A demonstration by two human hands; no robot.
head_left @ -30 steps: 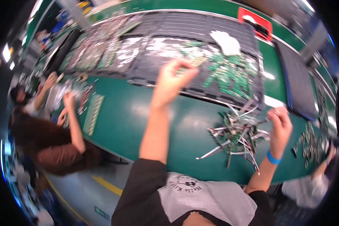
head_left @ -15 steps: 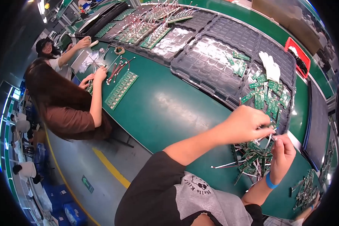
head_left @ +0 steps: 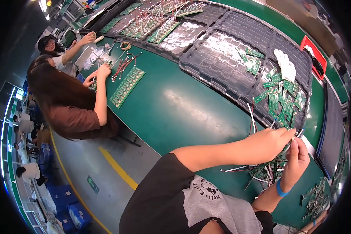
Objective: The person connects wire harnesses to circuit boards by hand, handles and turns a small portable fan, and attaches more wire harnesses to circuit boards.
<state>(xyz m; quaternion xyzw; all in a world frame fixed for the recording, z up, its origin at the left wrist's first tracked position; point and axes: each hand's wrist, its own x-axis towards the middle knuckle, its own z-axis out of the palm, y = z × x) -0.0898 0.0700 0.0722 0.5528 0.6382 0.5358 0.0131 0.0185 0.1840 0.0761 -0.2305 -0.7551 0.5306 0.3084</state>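
Observation:
My left hand [head_left: 275, 143] is closed in a pinch, its fingertips meeting those of my right hand [head_left: 297, 159]. Between them shows a small white connector [head_left: 293, 138], pinched by my right thumb and finger. What my left fingertips grip is hidden by the hand. White and red wires [head_left: 251, 117] stick up behind my left hand. A tangled pile of narrow green circuit boards with wires [head_left: 264, 174] lies under and beside my hands. Beyond them, more small green circuit boards [head_left: 279, 97] lie heaped in a black plastic tray [head_left: 216, 84].
White gloves [head_left: 285, 66] lie on the tray, near a red bin [head_left: 315, 54]. Wired green panels [head_left: 144, 27] fill trays at the far left. A co-worker in a brown top [head_left: 76, 121] sits left, beside a green panel [head_left: 126, 87]. Another board pile [head_left: 316, 199] lies at right.
My left hand has moved right and slightly down, and its fingers have closed in against the right fingertips. The white wire loop between my hands no longer shows; wires now stand up behind the left hand.

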